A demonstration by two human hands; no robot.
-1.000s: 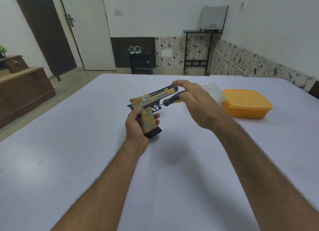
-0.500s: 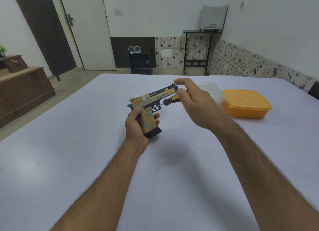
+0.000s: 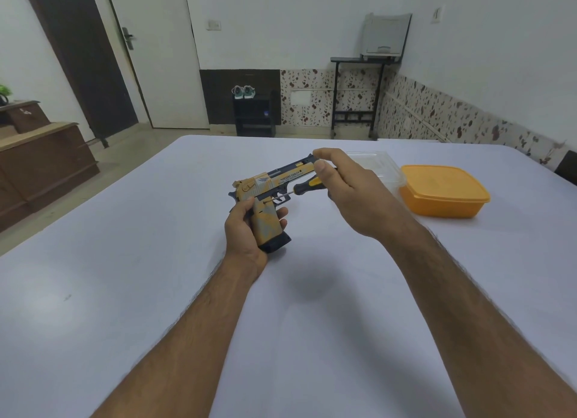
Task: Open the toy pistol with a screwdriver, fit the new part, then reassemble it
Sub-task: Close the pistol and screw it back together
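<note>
Room: white walls with a speckled tile skirting, a white door and a dark door at the back left, a black stand against the far wall.
Surface: pale lavender table (image 3: 156,293) fills the head view.
Toy pistol (image 3: 268,193): orange, grey and black, held above the table near its middle, grip downward, barrel pointing away and to the right.
Left hand (image 3: 246,230): fingers and thumb wrapped round the pistol's grip from behind.
Right hand (image 3: 349,190): thumb and fingers pinching the handle of the screwdriver (image 3: 304,185), just beside the barrel.
Screwdriver: black and yellow handle, thin metal shaft angled down-left; tip at the pistol's side near the trigger.
Containers: orange lidded box (image 3: 443,193) on the table to the right; clear plastic tub (image 3: 381,165) just beside it, partly hidden behind the right hand.
</note>
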